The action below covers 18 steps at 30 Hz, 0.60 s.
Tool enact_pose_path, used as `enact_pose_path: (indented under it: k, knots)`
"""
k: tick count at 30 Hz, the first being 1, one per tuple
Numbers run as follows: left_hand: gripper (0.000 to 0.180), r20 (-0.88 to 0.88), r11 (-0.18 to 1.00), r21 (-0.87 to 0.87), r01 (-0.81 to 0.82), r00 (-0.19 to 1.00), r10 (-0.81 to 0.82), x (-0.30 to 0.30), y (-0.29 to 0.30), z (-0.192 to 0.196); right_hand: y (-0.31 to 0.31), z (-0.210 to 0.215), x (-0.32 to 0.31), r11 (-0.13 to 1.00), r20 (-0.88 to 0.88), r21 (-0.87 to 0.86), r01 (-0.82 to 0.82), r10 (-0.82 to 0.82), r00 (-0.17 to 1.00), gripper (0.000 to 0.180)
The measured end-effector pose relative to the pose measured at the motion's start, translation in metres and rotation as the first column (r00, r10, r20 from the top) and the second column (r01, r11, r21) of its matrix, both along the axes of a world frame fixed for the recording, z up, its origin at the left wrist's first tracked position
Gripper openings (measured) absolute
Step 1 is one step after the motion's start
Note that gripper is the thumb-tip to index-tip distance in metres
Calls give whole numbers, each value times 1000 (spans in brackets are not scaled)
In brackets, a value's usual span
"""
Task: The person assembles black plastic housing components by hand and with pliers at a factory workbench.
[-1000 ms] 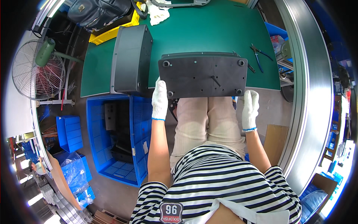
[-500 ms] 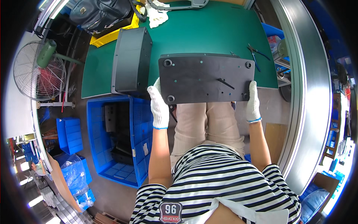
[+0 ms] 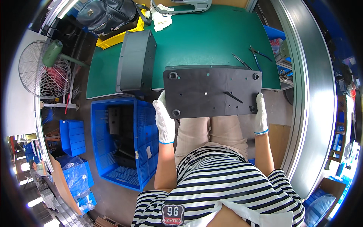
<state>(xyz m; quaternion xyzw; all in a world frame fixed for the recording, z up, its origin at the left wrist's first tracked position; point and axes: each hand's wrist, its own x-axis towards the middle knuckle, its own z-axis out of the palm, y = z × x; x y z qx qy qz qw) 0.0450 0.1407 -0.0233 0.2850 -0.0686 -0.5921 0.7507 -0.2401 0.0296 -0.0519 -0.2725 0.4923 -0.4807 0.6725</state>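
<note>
Between my two gloved hands is a black plastic housing (image 3: 196, 102), its flat face with corner feet, small holes and a slot turned toward me. My left hand (image 3: 165, 120) grips its left end, and my right hand (image 3: 261, 114) grips its right end. Both wear white knit gloves with blue cuffs; the fingers behind the housing are hidden. It is held above my lap at the near edge of the green table (image 3: 196, 41). A second, similar dark grey housing (image 3: 138, 60) stands on the table to the left.
A blue crate (image 3: 141, 159) with dark parts inside stands on the floor at left. Pliers (image 3: 255, 56) and a pen-like tool (image 3: 240, 60) lie at the table's right. A black bag (image 3: 107, 17) rests in a yellow bin (image 3: 113, 39). A fan (image 3: 44, 68) stands far left.
Both hands have lowered the housing slightly toward me, and its face has tilted a little. The pen-like tool behind it now shows more fully.
</note>
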Motion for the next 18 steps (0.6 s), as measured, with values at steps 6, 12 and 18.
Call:
enact_pose_path:
  k: [6, 12, 18]
  knots:
    - [67, 711, 915, 336, -226, 698, -88, -9, 9, 16, 9, -5, -8, 999, 13, -32, -29, 30, 999, 54]
    - [73, 678, 899, 374, -226, 728, -99, -14, 14, 15, 14, -18, -20, 998, 50, -33, -58, 60, 997, 49]
    - [72, 863, 931, 239, -276, 500, -74, -6, 28, -12, 20, -9, -26, 971, 59, -99, -218, 225, 973, 46]
